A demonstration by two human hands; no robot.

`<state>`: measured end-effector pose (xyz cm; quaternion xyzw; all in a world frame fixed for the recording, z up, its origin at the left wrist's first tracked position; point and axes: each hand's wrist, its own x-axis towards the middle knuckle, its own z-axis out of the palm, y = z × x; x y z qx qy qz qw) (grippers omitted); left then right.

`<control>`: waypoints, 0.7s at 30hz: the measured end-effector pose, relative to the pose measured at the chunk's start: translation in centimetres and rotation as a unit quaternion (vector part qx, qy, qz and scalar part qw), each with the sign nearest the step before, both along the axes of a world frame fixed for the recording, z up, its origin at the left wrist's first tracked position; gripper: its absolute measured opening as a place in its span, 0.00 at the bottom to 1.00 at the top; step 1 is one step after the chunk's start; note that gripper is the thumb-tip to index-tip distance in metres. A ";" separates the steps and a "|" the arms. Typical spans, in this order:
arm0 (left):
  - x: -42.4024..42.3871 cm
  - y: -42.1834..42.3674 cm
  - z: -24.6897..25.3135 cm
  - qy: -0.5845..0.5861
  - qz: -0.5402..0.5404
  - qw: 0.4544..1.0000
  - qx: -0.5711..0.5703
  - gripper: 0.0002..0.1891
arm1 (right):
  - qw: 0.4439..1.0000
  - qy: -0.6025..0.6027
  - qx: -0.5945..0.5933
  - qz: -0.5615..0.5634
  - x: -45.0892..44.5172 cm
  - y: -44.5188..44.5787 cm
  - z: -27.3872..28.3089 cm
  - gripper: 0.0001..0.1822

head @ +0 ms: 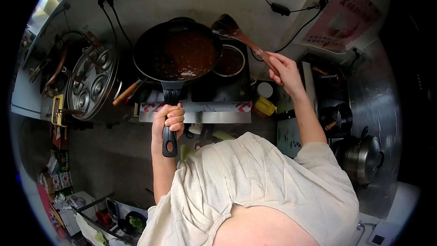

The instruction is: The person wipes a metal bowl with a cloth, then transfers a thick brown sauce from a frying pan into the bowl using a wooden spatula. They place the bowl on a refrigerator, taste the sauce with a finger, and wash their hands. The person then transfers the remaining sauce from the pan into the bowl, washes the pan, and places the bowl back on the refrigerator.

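Note:
My left hand (169, 123) is closed around the black handle of a deep frying pan (146, 46), which is held up above the cooktop. Reddish-brown sauce (191, 53) covers part of the pan's inside, with a few pale bits near the lower rim. In my right hand (286, 73) is the handle of a wooden spatula (251, 44); its dark, wet blade points up and left, close to the pan's right rim. Right of the pan, partly hidden by it, a round metal container (244, 62) holds a similar brown sauce.
A large steamer pot (114, 75) with round metal cups stands left, near a wooden-handled tool (127, 94). The black cooktop (218, 92) lies below the pan. At right are a yellow container (264, 106), a dark pan (344, 118) and a lidded steel pot (363, 160). Cables hang along the wall.

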<state>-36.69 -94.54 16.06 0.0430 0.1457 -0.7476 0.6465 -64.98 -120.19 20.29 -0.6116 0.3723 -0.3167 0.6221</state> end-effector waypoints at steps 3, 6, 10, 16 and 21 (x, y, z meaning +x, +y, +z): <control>0.1 -0.2 0.0 0.005 -0.005 1.000 -0.004 0.14 | 0.996 -0.019 0.065 0.051 3.3 0.0 0.8 0.17; -0.1 -0.4 0.0 0.008 -0.006 1.000 -0.012 0.15 | 0.989 -0.029 0.104 0.105 7.6 0.5 -0.1 0.16; -0.4 -0.1 0.3 0.014 0.009 1.000 -0.025 0.15 | 0.989 0.058 0.061 0.125 9.3 1.0 0.9 0.25; -1.0 -0.3 0.9 0.008 0.020 0.999 -0.029 0.14 | 0.981 0.154 0.080 -0.089 5.3 -7.4 -13.8 0.19; -1.4 -0.6 2.4 -0.010 0.041 0.999 -0.019 0.13 | 0.951 0.101 0.228 -0.185 6.8 -7.7 -22.7 0.15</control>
